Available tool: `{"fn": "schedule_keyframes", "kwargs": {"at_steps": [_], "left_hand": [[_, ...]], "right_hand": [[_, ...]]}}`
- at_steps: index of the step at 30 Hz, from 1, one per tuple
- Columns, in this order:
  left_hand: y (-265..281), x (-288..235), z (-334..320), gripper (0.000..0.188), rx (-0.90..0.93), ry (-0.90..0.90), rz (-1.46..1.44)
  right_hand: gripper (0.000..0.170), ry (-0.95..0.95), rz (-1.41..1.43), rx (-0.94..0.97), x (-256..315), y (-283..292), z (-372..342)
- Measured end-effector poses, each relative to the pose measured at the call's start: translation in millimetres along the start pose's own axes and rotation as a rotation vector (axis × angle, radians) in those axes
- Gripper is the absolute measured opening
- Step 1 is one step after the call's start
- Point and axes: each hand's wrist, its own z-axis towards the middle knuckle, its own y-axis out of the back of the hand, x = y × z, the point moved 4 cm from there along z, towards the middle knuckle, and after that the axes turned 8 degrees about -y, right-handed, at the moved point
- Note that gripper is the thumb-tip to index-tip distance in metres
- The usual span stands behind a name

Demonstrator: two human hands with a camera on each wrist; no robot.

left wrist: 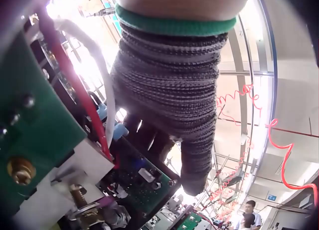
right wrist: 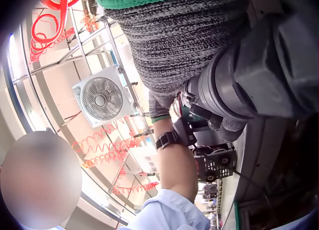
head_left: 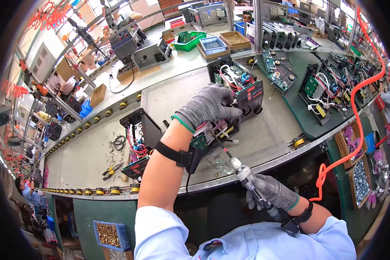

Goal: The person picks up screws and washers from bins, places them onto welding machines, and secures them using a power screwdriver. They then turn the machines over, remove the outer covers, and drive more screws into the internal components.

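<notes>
A grey-gloved left hand grips the upper part of an electronic device with a black and red front panel; in the left wrist view some fingers pass behind its green board. The gloved right hand holds a power screwdriver, fingers curled round its body. Its thin bit points up and left into the device's lower side, near wires and a green board. Whether the tip touches a screw cannot be told.
A second opened device stands left of the left forearm, with pliers and loose screws nearby. More devices sit on a green board at right. A red coiled air hose hangs at right. Rollers line the bench edge.
</notes>
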Motion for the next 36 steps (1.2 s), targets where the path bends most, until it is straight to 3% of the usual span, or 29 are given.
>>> {"fn": "schedule_keyframes", "kwargs": {"at_steps": [7,10,13,16,21,24,28,30,31,33,36], "left_hand": [[-2.6,1.4,4.4,0.053,0.041,-0.007,0.021],[-1.3,1.7,2.3,0.054,0.024,-0.034,0.076],[-2.8,6.5,2.6,0.055,0.015,-0.057,0.063],[-4.0,10.1,2.1,0.055,0.021,-0.046,0.035],[-3.0,9.9,0.7,0.053,-0.019,-0.06,0.024],[-3.7,6.4,0.9,0.052,0.031,-0.002,-0.017],[-0.4,1.8,4.9,0.051,0.059,0.027,0.022],[-0.4,3.3,6.0,0.05,0.058,0.026,0.042],[-1.2,4.5,6.1,0.05,0.047,0.014,0.051],[-2.6,5.5,5.5,0.049,0.04,0.0,0.055],[-2.8,7.6,6.2,0.05,0.082,0.048,-0.046]], "right_hand": [[0.072,0.04,0.063,0.061,-6.3,-1.5,3.8],[0.076,0.01,0.222,0.12,-14.0,-2.4,7.9],[0.078,-0.025,0.46,0.238,-21.2,-7.1,12.8],[0.076,-0.045,0.841,0.535,-24.6,-15.1,22.1],[0.074,0.023,0.513,0.295,-32.1,-4.9,35.8],[0.064,0.044,0.155,0.068,-17.8,-10.0,25.9],[0.065,0.066,0.003,-0.062,-7.4,-10.9,18.5],[0.065,-0.099,0.382,0.129,-3.1,-19.3,6.7],[0.065,-0.099,0.382,0.127,-1.0,-20.1,5.3],[0.064,-0.085,0.783,0.435,6.1,-31.3,1.2],[0.065,-0.089,0.737,0.395,2.9,-25.6,4.6]]}}
